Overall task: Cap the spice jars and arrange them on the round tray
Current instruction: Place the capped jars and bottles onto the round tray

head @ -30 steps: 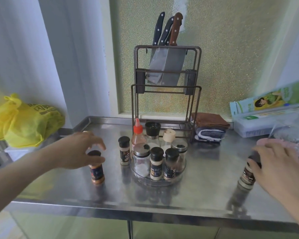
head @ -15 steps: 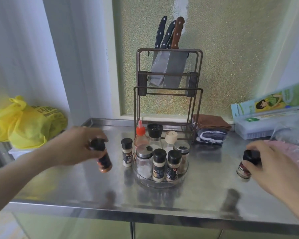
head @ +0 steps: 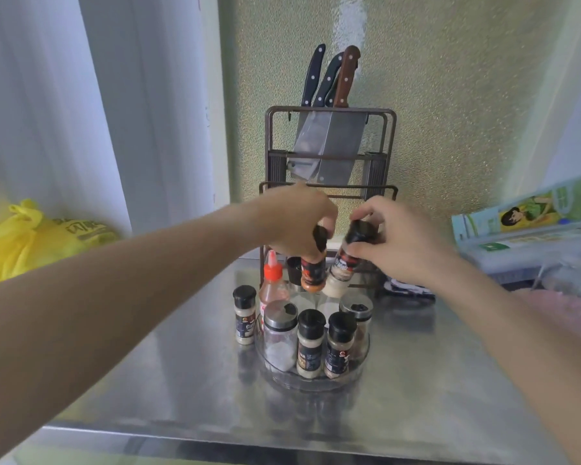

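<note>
Steel counter (head: 433, 380): your left hand (head: 296, 226) grips an orange-based jar (head: 313, 271), your right hand (head: 399, 243) a pale-based jar (head: 341, 270), side by side above the round tray's (head: 316, 384) back rim.

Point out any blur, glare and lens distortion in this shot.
Head view: both held jars and the hands are motion-smeared; the steel counter throws hazy reflections; the wide lens stretches the forearms at the edges.
</note>
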Demonstrator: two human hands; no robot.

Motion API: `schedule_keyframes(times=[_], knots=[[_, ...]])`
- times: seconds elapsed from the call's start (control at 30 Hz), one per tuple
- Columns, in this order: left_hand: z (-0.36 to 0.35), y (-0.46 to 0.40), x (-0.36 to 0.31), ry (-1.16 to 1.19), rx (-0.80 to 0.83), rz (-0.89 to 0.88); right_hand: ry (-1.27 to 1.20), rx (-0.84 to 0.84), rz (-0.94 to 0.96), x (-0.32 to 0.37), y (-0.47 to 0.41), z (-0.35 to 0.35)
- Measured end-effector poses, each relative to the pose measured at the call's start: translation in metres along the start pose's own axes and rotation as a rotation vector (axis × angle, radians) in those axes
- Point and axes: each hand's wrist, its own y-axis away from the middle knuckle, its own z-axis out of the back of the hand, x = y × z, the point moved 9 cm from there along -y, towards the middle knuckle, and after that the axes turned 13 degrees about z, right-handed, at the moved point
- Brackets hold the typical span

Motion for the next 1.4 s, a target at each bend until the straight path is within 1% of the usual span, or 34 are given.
schedule_keyframes(times=[0.13,0.27,0.33,0.5,0.6,0.7,0.83,0.9,1.0,1.03,1.07,1.1,1.17,1.23,1.3,1.4], knots=[[-0.042,-0.016,0.001,-0.055,0.078,0.007,-0.035,0.085,-0.022,-0.008,-0.008,-0.031],[-0.080,-0.019,0.008,-0.073,0.183,0.046,0.026,0.200,-0.021,-0.013,-0.008,-0.065],[-0.094,-0.018,0.008,-0.094,0.226,0.058,0.096,0.263,-0.023,-0.012,-0.007,-0.081],[-0.113,-0.011,0.005,-0.110,0.250,0.045,0.195,0.362,-0.049,-0.013,-0.004,-0.107],[-0.120,-0.008,0.005,-0.099,0.215,0.036,0.225,0.386,-0.034,-0.012,-0.003,-0.111],[-0.116,-0.007,0.008,-0.047,0.174,0.064,0.229,0.391,-0.017,-0.010,-0.004,-0.113],[-0.099,-0.006,0.016,0.051,0.114,0.085,0.205,0.359,-0.017,-0.010,-0.001,-0.112],[-0.079,-0.002,0.028,0.156,0.029,0.095,0.192,0.365,-0.007,-0.010,0.001,-0.111],[-0.044,0.008,0.059,0.230,-0.177,0.128,0.133,0.369,-0.009,-0.014,0.003,-0.106],[-0.039,0.011,0.074,0.223,-0.211,0.164,0.111,0.359,-0.017,-0.016,0.004,-0.103],[-0.038,0.013,0.089,0.206,-0.205,0.209,0.091,0.346,-0.028,-0.018,0.005,-0.099],[-0.044,0.015,0.103,0.183,-0.153,0.259,0.069,0.334,-0.042,-0.020,0.006,-0.094],[-0.069,0.022,0.126,0.134,0.045,0.348,0.030,0.295,-0.076,-0.027,0.008,-0.085],[-0.095,0.032,0.140,0.149,0.220,0.405,0.008,0.236,-0.100,-0.035,0.009,-0.073],[-0.113,0.043,0.148,0.225,0.294,0.447,-0.009,0.175,-0.124,-0.044,0.011,-0.060],[-0.133,0.051,0.147,0.308,0.344,0.452,-0.057,0.113,-0.169,-0.060,0.015,-0.045]])
